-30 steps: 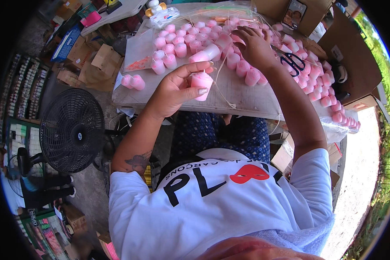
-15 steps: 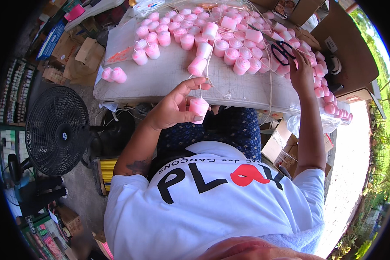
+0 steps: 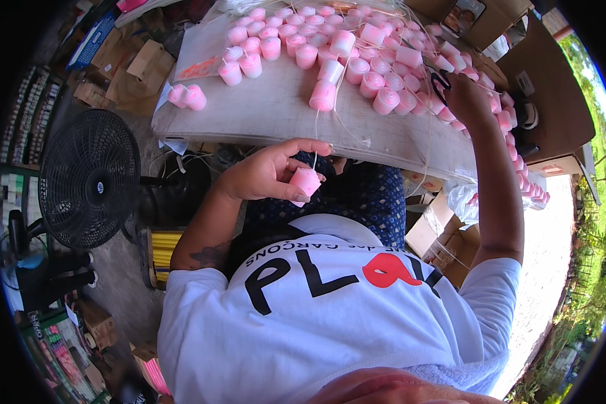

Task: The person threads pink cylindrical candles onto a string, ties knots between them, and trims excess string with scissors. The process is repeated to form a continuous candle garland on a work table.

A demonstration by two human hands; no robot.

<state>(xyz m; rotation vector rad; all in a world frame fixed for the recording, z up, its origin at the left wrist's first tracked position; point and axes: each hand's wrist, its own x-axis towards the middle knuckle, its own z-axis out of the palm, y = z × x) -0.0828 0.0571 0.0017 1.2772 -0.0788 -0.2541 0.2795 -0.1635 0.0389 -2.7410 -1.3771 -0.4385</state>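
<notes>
My left hand (image 3: 266, 172) holds a small pink candle (image 3: 306, 183) between thumb and fingers, just off the table's near edge. A pale wick (image 3: 316, 131) runs up from it, past my raised index finger, to a pink candle (image 3: 323, 95) on the table. Two more candles lie in line behind that one. At the right, my right hand (image 3: 467, 99) is closed around the dark handles of a pair of scissors (image 3: 440, 86). One handle loop shows beside my fingers; the blades cannot be made out among the candles.
Many pink candles (image 3: 386, 101) crowd the white table (image 3: 249, 114), with two candles (image 3: 194, 97) apart at its left. Loose wick strings trail over the edge. Cardboard boxes (image 3: 552, 87) stand at the right. A black fan (image 3: 91, 178) is at my left.
My right hand has closed over the scissors' handles, hiding one loop. The candle in my left hand has dropped slightly and tilted. The view has shifted a little.
</notes>
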